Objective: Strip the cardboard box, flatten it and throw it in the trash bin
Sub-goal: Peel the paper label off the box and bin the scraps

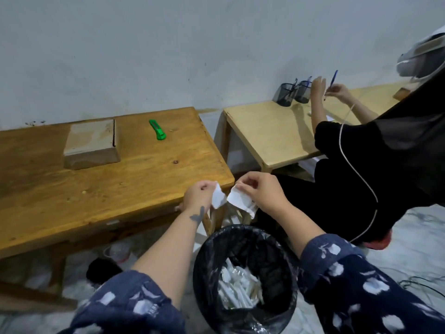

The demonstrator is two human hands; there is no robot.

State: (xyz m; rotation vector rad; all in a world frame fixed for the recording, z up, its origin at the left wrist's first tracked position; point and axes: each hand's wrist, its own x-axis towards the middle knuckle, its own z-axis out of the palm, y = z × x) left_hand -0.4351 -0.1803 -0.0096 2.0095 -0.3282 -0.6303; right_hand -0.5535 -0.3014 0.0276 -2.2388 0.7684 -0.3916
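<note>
A brown cardboard box [92, 143] lies closed on the dark wooden table [120, 184], far left of my hands. A green box cutter [157, 129] rests on the table beyond it. My left hand [198, 195] pinches one torn white paper piece [218, 196]. My right hand [261, 190] pinches a second white paper piece [240, 200]. Both hands hover off the table's right corner, above the trash bin [245, 278], which has a black liner and white scraps inside.
A lighter wooden table [267, 131] stands to the right with two dark mesh pen cups [292, 92]. A person in black [375, 165] sits there holding a blue pen, a white cable across them. Clutter lies under my table.
</note>
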